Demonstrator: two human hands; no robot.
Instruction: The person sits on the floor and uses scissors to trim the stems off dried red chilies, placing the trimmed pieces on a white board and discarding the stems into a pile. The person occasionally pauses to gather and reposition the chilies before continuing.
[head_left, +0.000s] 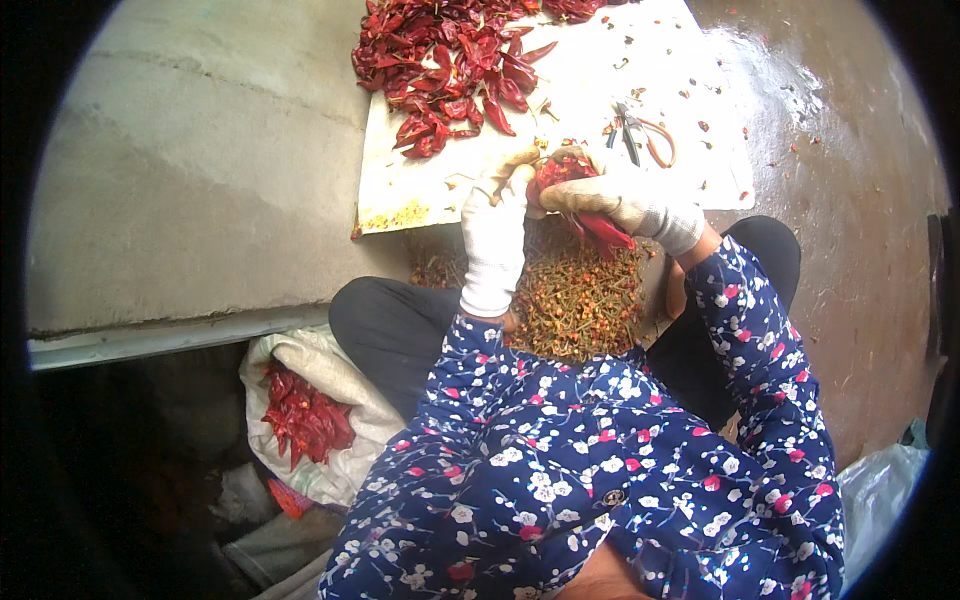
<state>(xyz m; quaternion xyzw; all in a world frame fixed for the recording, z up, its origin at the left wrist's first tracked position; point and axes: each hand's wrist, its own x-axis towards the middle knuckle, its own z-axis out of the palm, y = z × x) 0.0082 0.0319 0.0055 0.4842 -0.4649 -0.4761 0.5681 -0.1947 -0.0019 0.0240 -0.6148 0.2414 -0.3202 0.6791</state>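
Observation:
Both my hands wear pale knit gloves. My right hand (611, 195) is closed around a bunch of dried red chili peppers (562, 172), whose tips hang below the palm. Beside it, at the left edge of the bunch, my left hand (506, 191) has its fingers bent; whether they pinch anything is not clear. Under my hands lies a white board (420, 184). A heap of dried red chilies (450, 67) covers its upper left. Pliers with orange handles (637, 139) lie on the board beyond my right hand.
Cut stems and chili bits (581, 300) are piled between my crossed legs. At lower left, a white woven sack (375, 420) holds red chilies (307, 416). A concrete ledge (195, 187) runs along the left. Small scraps dot the brown floor (847, 225), and clear plastic (885, 487) lies lower right.

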